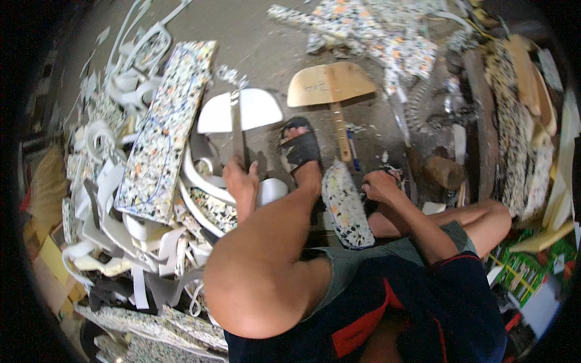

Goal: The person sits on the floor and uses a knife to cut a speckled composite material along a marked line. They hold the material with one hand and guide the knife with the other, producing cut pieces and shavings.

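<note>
My left hand [242, 181] is closed round the lower end of a long flat-bladed knife [236, 124]. The blade points away from me and lies across a white half-moon foam piece [263, 111] on the floor. My right hand [381, 184] has its fingers curled, beside my right foot; what they hold, if anything, is hidden. Left of that hand, between my legs, is a speckled foam piece [348, 209] with rounded ends. Farther off lies a tan half-moon template [302, 86] with a narrow holed strip [340, 133] running toward me. A blue pen [353, 156] rests beside the strip.
A long speckled foam slab [166, 133] leans on a heap of white foam offcuts [112, 199] at the left. Speckled scraps [363, 30] lie at the far side. On the right are a wooden log [445, 172], a coiled hose [416, 109] and a green crate [538, 266].
</note>
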Demonstrator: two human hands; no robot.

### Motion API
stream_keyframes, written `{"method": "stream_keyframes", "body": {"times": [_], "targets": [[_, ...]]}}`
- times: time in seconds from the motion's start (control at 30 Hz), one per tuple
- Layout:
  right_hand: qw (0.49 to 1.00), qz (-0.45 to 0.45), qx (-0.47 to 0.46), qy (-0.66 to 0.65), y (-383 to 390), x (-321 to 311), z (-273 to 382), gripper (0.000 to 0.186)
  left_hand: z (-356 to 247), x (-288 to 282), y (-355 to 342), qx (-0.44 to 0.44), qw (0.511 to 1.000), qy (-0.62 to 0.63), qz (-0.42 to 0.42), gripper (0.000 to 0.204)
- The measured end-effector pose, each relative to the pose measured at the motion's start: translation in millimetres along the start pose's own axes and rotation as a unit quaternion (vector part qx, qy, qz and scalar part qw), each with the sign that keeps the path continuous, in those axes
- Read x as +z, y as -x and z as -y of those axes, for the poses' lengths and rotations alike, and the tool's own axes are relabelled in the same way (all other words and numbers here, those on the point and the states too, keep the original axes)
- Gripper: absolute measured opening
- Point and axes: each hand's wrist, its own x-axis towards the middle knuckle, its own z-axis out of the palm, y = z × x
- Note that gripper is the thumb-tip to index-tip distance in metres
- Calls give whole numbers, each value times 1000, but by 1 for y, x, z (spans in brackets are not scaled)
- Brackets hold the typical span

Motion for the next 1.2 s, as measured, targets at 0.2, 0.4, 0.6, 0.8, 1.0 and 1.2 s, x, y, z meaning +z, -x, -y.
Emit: {"method": "stream_keyframes", "body": {"times": [0.2,0.4,0.6,0.8,1.0,1.2], "targets": [[974,-218,30,-53,-63,-16,40,43,23,35,-44,-10,999,-45,12,38],[973,-188,107,-75,-91,-36,58,52,38,62,-56,10,999,-7,-48,41],[954,-245,156,-78,-84,-41,65,46,20,44,-33,-5,1000,-1,-15,43],[950,-217,60,-215,-100,-27,6,53,26,-46,-145,258,899,-123,-332,46],[969,-215,22,-115,-95,-22,27,69,102,-183,-287,-17,898,-409,-164,78],[951,-297,-40,-78,-95,-21,26,70,18,-181,-284,7,927,-374,-14,85]]}}
